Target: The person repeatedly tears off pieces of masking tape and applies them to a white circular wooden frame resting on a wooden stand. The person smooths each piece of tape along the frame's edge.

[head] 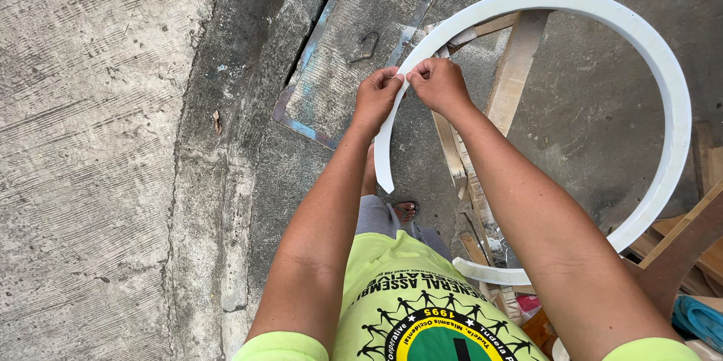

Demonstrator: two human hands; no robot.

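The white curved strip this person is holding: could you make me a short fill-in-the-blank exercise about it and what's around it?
1. The left hand and right hand both pinch a curved strip coloured ____.
2. The strip bends into an almost full ____.
3. Under the strip lies a frame made of ____.
4. The metal cover set in the concrete ground carries a bent ____.

Missing words: white; ring; wood; handle
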